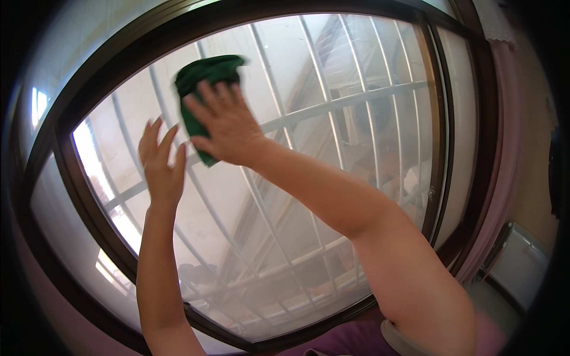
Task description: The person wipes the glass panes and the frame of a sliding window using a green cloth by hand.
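Note:
My right hand (227, 124) lies flat with spread fingers on a dark green cloth (213, 66), pressing it against the window pane (285, 187) in its upper left part. Part of the cloth sticks out above the fingertips and below the thumb. To the left, my left hand (162, 155) is raised near the glass with its fingers apart and nothing in it. Whether its fingertips touch the pane I cannot tell. The glass looks hazy, with faint reflections.
A dark brown window frame (438, 133) surrounds the pane. White metal bars (329, 104) stand behind the glass. At the right hangs a pink curtain (503, 155). Beyond it, low down, is a pale boxy object (519, 253). A small latch (430, 192) sits on the right frame.

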Demonstrator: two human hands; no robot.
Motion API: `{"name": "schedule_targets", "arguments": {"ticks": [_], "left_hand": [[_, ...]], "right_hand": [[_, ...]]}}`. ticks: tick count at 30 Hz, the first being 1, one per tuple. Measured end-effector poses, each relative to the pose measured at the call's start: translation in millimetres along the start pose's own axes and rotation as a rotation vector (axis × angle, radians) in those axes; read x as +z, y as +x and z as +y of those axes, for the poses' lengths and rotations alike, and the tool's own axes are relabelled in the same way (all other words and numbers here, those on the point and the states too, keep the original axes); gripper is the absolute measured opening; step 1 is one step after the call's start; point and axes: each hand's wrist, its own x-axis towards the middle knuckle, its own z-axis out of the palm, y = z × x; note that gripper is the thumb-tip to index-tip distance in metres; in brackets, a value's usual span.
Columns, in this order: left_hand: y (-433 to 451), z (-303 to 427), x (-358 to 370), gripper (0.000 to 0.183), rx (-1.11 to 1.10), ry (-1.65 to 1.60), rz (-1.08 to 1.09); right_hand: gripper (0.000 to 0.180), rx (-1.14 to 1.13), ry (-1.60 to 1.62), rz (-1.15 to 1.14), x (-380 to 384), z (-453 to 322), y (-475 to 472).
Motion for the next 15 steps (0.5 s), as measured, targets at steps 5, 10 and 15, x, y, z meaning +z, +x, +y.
{"name": "schedule_targets", "arguments": {"ticks": [5, 10, 15], "left_hand": [[-38, -6, 8, 0.034, -0.16, 0.054, -0.002], [-55, -12, 4, 0.036, -0.124, 0.102, -0.022], [-55, -8, 8, 0.04, -0.106, 0.164, 0.029]], "right_hand": [[0.065, -0.229, -0.004, -0.054, -7, 32, 17], [0.046, -0.107, -0.309, 0.128, -38, 146, 23], [0.021, 0.023, -0.841, 0.09, -147, 319, -50]]}}
